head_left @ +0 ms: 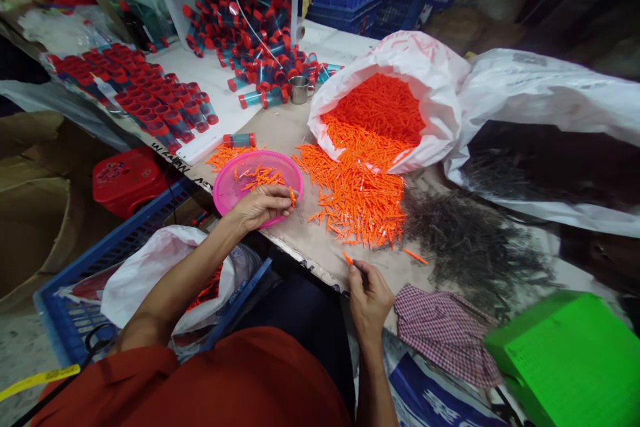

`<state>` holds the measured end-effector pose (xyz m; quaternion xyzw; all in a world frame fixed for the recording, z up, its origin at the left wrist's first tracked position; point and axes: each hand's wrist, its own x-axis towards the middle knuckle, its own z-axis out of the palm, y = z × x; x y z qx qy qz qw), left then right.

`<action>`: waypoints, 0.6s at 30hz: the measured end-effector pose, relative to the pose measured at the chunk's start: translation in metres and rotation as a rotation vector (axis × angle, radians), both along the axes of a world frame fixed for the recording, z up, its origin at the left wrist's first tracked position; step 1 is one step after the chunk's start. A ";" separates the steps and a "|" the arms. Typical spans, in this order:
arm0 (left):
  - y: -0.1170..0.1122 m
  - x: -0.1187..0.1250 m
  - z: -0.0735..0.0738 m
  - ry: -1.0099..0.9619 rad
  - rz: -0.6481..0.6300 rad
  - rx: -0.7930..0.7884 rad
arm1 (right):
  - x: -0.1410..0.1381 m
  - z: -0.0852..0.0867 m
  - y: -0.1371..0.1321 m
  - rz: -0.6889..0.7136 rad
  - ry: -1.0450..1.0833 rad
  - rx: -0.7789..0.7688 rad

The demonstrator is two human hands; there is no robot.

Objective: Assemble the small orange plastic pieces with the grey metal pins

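Observation:
My left hand [261, 205] rests on the near rim of a pink plastic bowl [235, 187] and pinches a small orange piece [292, 196] between its fingertips. The bowl holds several loose orange pieces. My right hand [369, 295] is closed in a pinch on a thin dark pin with an orange tip [349, 258], close to the table's front edge. A heap of orange pieces [360, 197] spills across the table from a white bag [400, 67]. A pile of dark thin pins [470, 240] lies to the right of the heap.
Red-capped clear tubes [145, 97] lie in rows and a pile at the back left, near a small metal cup [299, 89]. A checked cloth [445, 330] and a green box [570, 357] sit at the right. A blue crate [75, 320] with a bag stands below left.

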<state>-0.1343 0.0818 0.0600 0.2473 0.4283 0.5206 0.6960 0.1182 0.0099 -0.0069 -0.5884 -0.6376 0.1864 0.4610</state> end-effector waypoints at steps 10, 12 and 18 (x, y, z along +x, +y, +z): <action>0.000 -0.001 -0.001 0.006 0.020 -0.008 | 0.000 0.000 0.000 0.001 0.002 0.001; 0.000 -0.001 -0.001 0.005 0.025 -0.016 | 0.001 -0.001 0.000 0.002 0.004 0.001; 0.001 -0.001 -0.002 -0.008 0.036 -0.039 | 0.001 -0.001 0.001 0.010 -0.005 0.010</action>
